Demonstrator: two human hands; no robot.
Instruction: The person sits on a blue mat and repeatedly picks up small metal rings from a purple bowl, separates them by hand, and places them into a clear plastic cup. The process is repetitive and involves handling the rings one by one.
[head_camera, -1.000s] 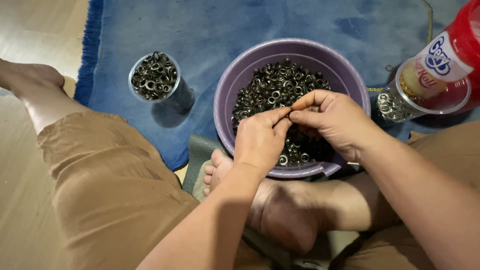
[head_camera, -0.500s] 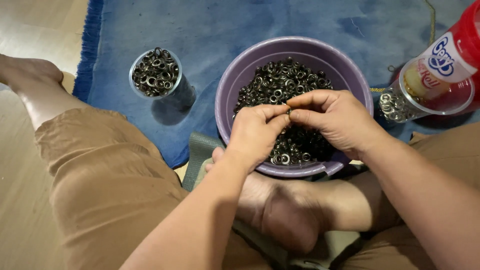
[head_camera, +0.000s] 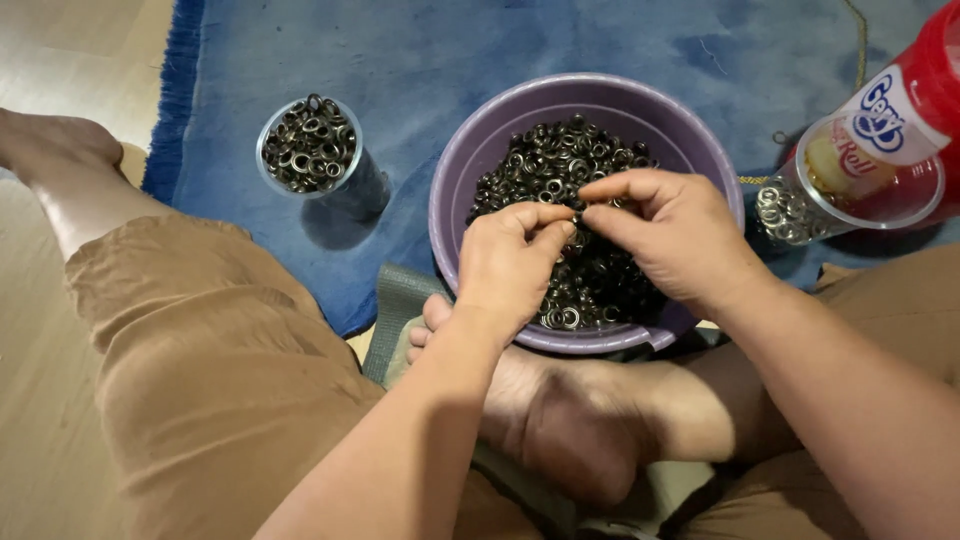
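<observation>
A purple plastic bowl (head_camera: 480, 165) sits on a blue rug in front of my crossed legs, heaped with small dark metal rings (head_camera: 555, 160). Both hands hover over the bowl with fingertips meeting. My left hand (head_camera: 510, 265) and my right hand (head_camera: 670, 235) pinch a small ring between them at the fingertips; the ring itself is mostly hidden by the fingers. My bare foot lies just under the bowl's near rim.
A clear cup (head_camera: 312, 150) full of dark rings stands on the blue rug (head_camera: 420, 50) to the left. At right lies a clear jar (head_camera: 865, 170) with a red lid and silvery rings inside. Wooden floor (head_camera: 60, 50) at the left.
Both hands have stayed over the bowl, fingertips working together; the left hand shifted slightly. The cup and the jar are unmoved.
</observation>
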